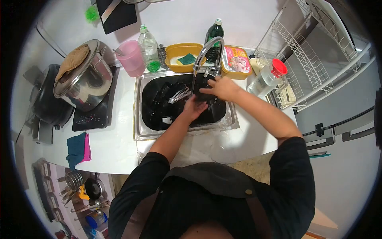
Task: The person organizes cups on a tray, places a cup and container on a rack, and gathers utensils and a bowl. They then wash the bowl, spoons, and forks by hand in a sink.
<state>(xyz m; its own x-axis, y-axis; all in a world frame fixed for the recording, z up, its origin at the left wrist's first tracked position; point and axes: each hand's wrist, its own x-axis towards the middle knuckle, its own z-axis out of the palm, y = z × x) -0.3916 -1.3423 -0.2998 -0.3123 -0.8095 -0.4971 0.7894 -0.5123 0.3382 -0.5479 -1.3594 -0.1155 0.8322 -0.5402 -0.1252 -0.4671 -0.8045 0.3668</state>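
Note:
Both my hands are over the black basin of a steel-rimmed sink [139,115], below the curved chrome faucet [217,40]. A thin stream of water seems to fall from the spout close to my left hand [194,109], whose palm is turned up with its fingers apart. My right hand [223,89] reaches in from the right, fingers bent around a black item [204,85]; its exact kind is hard to make out against the dark basin. Several metal utensils [180,95] lie in the basin to the left, beside other black pieces [163,95].
Behind the sink stand a pink pitcher [132,59], a clear soap bottle [149,49], a yellow tub [173,49] with a sponge [187,59], a dark green bottle [215,34] and a lidded tub [236,61]. A red-lidded jug [266,79] and wire rack [306,67] flank the right; a pot [93,79], the left.

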